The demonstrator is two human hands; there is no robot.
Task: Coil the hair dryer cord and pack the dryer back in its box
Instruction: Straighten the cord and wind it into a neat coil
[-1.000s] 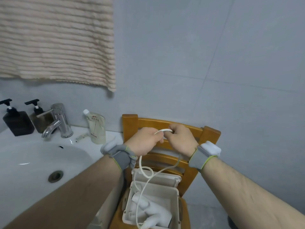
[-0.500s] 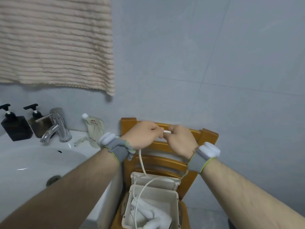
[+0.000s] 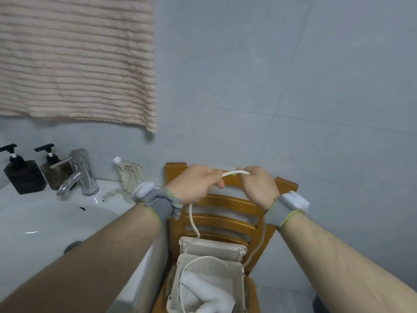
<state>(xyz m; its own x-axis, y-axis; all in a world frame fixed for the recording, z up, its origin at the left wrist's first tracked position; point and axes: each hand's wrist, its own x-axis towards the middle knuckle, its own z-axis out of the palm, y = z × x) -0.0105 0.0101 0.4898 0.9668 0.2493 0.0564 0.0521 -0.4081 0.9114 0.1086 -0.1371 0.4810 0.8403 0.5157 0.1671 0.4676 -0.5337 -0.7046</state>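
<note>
Dryer [image 3: 204, 292] inside open white box [image 3: 234, 250] on chair [image 3: 225, 203], both hands' fingers [image 3: 217, 177] pinched on its cord [image 3: 234, 172].

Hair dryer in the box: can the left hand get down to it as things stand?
Probably not right away: the left hand is shut on the cord, raised above the hair dryer. The box is open on top, so the path is clear once it lets go.

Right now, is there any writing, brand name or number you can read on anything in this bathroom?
Refill pouch by the faucet: red and dark print, too blurred to read.
Two pump bottles: no label visible.
Box, hair dryer: no text visible.
Nothing can be quoted.
</note>
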